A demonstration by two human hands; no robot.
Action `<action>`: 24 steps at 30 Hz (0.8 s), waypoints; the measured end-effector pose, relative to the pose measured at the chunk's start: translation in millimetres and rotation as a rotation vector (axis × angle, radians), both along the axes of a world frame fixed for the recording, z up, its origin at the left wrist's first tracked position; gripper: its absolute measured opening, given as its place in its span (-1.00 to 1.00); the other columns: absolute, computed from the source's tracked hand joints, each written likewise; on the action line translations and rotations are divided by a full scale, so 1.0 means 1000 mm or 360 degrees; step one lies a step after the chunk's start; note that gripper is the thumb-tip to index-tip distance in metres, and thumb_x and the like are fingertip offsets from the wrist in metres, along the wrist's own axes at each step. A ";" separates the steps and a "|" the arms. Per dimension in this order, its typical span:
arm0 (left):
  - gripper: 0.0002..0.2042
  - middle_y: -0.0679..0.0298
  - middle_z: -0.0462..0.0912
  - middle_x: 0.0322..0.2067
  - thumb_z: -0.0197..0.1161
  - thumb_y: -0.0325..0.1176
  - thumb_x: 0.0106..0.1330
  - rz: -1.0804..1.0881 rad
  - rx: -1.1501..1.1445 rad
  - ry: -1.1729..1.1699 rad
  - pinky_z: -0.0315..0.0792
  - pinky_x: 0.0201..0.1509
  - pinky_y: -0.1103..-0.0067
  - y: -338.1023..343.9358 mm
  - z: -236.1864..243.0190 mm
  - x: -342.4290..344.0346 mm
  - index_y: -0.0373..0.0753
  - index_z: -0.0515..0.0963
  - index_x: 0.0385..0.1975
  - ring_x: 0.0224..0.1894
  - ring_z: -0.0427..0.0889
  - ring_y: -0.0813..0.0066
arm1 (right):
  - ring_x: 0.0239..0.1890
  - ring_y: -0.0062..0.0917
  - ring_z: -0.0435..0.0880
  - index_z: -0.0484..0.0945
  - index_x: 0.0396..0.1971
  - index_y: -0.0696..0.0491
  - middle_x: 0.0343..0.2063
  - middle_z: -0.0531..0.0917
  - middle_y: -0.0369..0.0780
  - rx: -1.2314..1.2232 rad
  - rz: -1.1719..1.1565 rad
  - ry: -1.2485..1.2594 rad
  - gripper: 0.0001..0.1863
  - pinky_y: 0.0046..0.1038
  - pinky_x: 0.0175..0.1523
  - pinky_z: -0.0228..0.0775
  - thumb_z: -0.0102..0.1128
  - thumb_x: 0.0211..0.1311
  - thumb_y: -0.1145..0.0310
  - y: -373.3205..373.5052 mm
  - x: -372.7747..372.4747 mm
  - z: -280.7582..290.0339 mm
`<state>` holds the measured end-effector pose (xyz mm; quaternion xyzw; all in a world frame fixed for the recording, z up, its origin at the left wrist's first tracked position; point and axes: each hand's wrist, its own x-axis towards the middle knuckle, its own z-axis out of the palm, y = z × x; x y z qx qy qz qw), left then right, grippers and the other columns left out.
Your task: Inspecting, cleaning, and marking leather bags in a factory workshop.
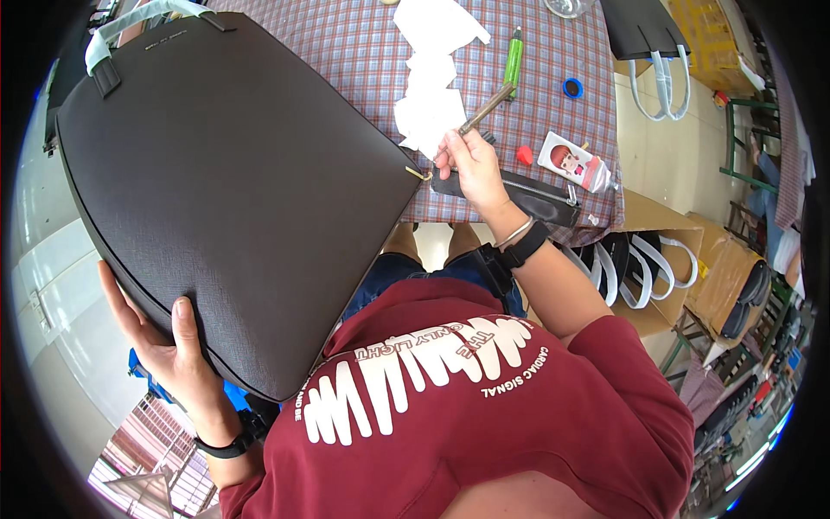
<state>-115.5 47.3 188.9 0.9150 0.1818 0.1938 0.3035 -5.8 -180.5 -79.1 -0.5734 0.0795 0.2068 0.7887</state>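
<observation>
A large dark handbag (251,190) lies tilted on its side at the left, its carry handle (138,26) wrapped in pale film. My left hand (177,359) grips the bag's near lower edge, thumb on the front panel and fingers behind. A small gold zip pull (417,174) sticks out at the bag's right side. My right hand (471,164) is closed in a pinch on a slim brownish stick-like tool (487,108) just right of the bag; the tool's exact kind cannot be made out. Beneath that hand is a black zip pouch (536,203).
On the checked tablecloth (363,52) are torn white paper (432,78), a green pen-like tool (514,60), a blue round cap (572,88), a red cap (525,156) and a white tube (566,162). Right of the table, a carton (661,316) holds bags; another black bag (644,30) lies beyond.
</observation>
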 end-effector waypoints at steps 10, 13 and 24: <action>-0.30 0.08 -0.03 0.32 0.17 -0.41 0.17 0.0005 -0.0055 0.0004 -0.17 0.38 0.43 -0.002 0.000 0.000 -0.30 -0.02 0.30 0.37 -0.05 0.28 | -0.67 -0.69 0.47 0.44 -0.39 0.14 -0.66 0.53 -0.28 -0.0086 -0.0002 -0.0070 -0.76 -0.63 -0.52 0.33 -0.07 0.33 0.27 0.002 -0.001 -0.002; -0.29 0.08 -0.03 0.32 0.18 -0.41 0.17 0.0003 -0.0079 -0.0005 -0.16 0.38 0.42 -0.002 0.000 0.000 -0.30 -0.02 0.30 0.36 -0.05 0.28 | -0.67 -0.68 0.47 0.44 -0.39 0.15 -0.67 0.53 -0.28 -0.0118 0.0017 -0.0064 -0.76 -0.63 -0.52 0.33 -0.07 0.33 0.28 0.002 -0.001 -0.003; -0.29 0.06 -0.02 0.32 0.19 -0.39 0.17 -0.0011 -0.0078 -0.0020 -0.16 0.38 0.42 -0.003 0.000 0.001 -0.31 -0.02 0.30 0.36 -0.04 0.27 | -0.68 -0.68 0.47 0.45 -0.38 0.15 -0.66 0.53 -0.27 -0.0077 -0.0009 -0.0045 -0.77 -0.63 -0.53 0.34 -0.07 0.33 0.29 0.002 -0.001 -0.004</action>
